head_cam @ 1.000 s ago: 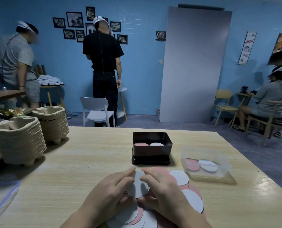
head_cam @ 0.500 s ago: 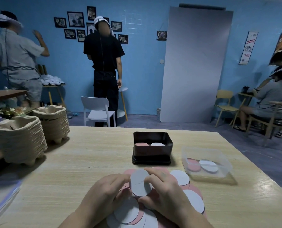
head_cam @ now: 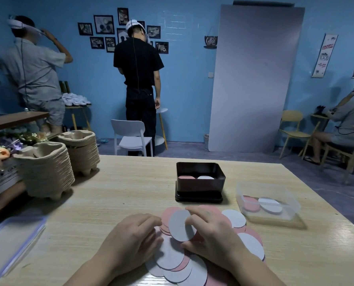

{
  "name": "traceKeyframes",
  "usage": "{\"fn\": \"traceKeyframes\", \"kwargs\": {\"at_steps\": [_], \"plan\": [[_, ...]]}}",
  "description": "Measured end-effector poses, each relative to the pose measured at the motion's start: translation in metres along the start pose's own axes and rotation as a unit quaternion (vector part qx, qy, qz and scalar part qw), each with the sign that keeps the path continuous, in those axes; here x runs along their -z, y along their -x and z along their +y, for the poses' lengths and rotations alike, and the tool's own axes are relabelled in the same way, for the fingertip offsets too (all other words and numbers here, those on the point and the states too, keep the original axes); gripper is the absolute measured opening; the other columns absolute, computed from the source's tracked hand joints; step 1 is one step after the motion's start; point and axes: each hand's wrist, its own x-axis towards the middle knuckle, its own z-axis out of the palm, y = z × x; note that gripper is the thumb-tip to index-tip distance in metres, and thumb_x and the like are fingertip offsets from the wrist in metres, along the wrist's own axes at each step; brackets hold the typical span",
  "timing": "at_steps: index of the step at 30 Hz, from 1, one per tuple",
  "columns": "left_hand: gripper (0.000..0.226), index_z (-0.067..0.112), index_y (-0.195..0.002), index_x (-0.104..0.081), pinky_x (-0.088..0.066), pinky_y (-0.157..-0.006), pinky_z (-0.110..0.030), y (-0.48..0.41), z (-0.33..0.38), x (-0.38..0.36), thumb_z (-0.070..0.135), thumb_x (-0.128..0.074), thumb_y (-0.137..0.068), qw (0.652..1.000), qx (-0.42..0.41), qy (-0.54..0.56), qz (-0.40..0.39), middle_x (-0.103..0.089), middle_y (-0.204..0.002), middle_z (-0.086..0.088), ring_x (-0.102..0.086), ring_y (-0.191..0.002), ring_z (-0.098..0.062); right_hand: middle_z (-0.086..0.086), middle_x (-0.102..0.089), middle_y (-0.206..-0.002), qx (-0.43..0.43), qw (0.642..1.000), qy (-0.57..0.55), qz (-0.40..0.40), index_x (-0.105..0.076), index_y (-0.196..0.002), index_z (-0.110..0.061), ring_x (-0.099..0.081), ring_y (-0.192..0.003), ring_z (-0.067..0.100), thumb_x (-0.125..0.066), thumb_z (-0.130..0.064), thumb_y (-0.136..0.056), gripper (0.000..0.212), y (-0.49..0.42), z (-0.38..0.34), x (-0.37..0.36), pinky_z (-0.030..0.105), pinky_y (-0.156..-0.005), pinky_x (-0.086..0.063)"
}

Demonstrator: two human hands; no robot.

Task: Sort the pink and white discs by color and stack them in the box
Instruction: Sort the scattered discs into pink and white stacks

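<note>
A loose pile of pink and white discs (head_cam: 172, 261) lies on the wooden table near its front edge. My right hand (head_cam: 211, 234) pinches one white disc (head_cam: 179, 226), tilted up above the pile, between thumb and fingers. My left hand (head_cam: 134, 236) rests on the pile's left side with fingers curled, their tips beside the raised disc; it holds nothing that I can see. Behind the pile stands a black box (head_cam: 200, 190) with a pink stack (head_cam: 186, 177) on its left and a white stack (head_cam: 206, 177) on its right.
A clear plastic container (head_cam: 269, 203) holding pink and white discs sits right of the black box. Two stacks of pulp trays (head_cam: 48, 170) stand at the left edge, and a clear lid (head_cam: 11, 244) lies front left. Several people and chairs are beyond the table.
My right hand has lifted the white disc off the pile and tilted it upright. My left hand's fingers have drawn back from it and curled. A person at the back left has turned away.
</note>
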Motion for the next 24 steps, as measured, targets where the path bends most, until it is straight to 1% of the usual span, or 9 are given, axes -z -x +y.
{"fn": "traceKeyframes", "kwargs": {"at_steps": [3,4,6,9,11,13,19,22,24], "plan": [[0.020,0.033,-0.108,-0.057,-0.048,-0.083,-0.026,0.013,-0.005,0.009,0.045,-0.061,-0.093,0.999,0.026,-0.024,-0.020,-0.061,-0.109,0.019,-0.056,-0.096,-0.004,-0.003,-0.065,-0.127,-0.009,1.000,0.007,-0.009,-0.057,-0.088,-0.018,-0.061,-0.101,0.016,-0.080,-0.052,-0.076,0.043,-0.007,-0.005,0.000,0.009,-0.079,-0.032],[0.023,0.033,-0.109,-0.056,-0.047,-0.085,-0.028,0.017,-0.007,0.011,0.048,-0.060,-0.092,0.998,0.038,-0.034,-0.022,-0.061,-0.110,0.019,-0.057,-0.099,-0.005,-0.002,-0.066,-0.123,-0.009,1.000,0.004,-0.004,-0.058,-0.087,-0.017,-0.059,-0.097,0.015,-0.082,-0.050,-0.074,0.043,-0.010,-0.008,0.000,0.003,-0.080,-0.026],[0.032,0.034,-0.115,-0.056,-0.046,-0.090,-0.031,0.025,-0.012,0.013,0.055,-0.058,-0.090,0.996,0.074,-0.050,-0.020,-0.061,-0.114,0.019,-0.057,-0.105,-0.008,-0.001,-0.068,-0.120,-0.009,1.000,-0.006,0.010,-0.058,-0.086,-0.017,-0.058,-0.095,0.013,-0.090,-0.044,-0.068,0.045,-0.014,-0.014,-0.001,-0.002,-0.083,-0.023],[0.041,0.037,-0.123,-0.053,-0.043,-0.096,-0.030,0.031,-0.013,0.012,0.062,-0.052,-0.090,0.991,0.120,-0.048,-0.027,-0.062,-0.116,0.020,-0.055,-0.110,-0.006,-0.001,-0.066,-0.124,-0.014,0.999,-0.030,0.023,-0.057,-0.089,-0.018,-0.062,-0.102,0.015,-0.089,-0.044,-0.071,0.045,-0.011,-0.017,-0.009,0.008,-0.081,-0.037],[0.042,0.038,-0.122,-0.051,-0.042,-0.094,-0.030,0.031,-0.013,0.011,0.063,-0.051,-0.089,0.991,0.126,-0.038,-0.033,-0.061,-0.113,0.021,-0.055,-0.108,-0.006,-0.002,-0.064,-0.126,-0.017,0.999,-0.037,0.031,-0.058,-0.089,-0.017,-0.063,-0.106,0.014,-0.085,-0.048,-0.075,0.044,-0.006,-0.018,-0.013,0.018,-0.078,-0.049],[0.042,0.038,-0.121,-0.051,-0.043,-0.093,-0.029,0.031,-0.012,0.012,0.063,-0.053,-0.088,0.991,0.131,-0.027,-0.024,-0.060,-0.111,0.021,-0.054,-0.105,-0.004,-0.001,-0.064,-0.127,-0.016,0.999,-0.028,0.034,-0.058,-0.088,-0.017,-0.063,-0.108,0.015,-0.083,-0.051,-0.077,0.045,-0.004,-0.019,-0.014,0.025,-0.078,-0.054],[0.038,0.027,-0.112,-0.060,-0.049,-0.081,-0.025,0.027,-0.006,0.018,0.049,-0.072,-0.083,0.994,0.095,-0.006,0.046,-0.060,-0.104,0.018,-0.056,-0.093,-0.003,0.000,-0.066,-0.125,-0.026,0.999,-0.003,0.033,-0.059,-0.088,-0.017,-0.063,-0.109,0.016,-0.078,-0.054,-0.079,0.043,-0.001,-0.011,-0.012,0.016,-0.086,-0.045],[0.042,0.015,-0.109,-0.067,-0.051,-0.090,-0.025,0.022,-0.005,0.013,0.042,-0.080,-0.079,0.994,0.050,-0.016,0.097,-0.066,-0.117,0.004,-0.063,-0.103,-0.012,0.001,-0.065,-0.127,-0.033,0.999,-0.002,0.024,-0.055,-0.089,-0.020,-0.063,-0.112,0.018,-0.073,-0.058,-0.080,0.043,0.000,-0.009,-0.013,0.018,-0.086,-0.046],[0.037,0.012,-0.102,-0.068,-0.051,-0.092,-0.027,0.015,-0.003,0.009,0.037,-0.081,-0.078,0.993,0.018,-0.016,0.112,-0.065,-0.123,-0.001,-0.064,-0.107,-0.017,0.002,-0.066,-0.127,-0.025,0.999,0.003,0.026,-0.053,-0.090,-0.020,-0.062,-0.113,0.018,-0.071,-0.058,-0.080,0.043,0.001,-0.009,-0.014,0.018,-0.084,-0.046]]}}
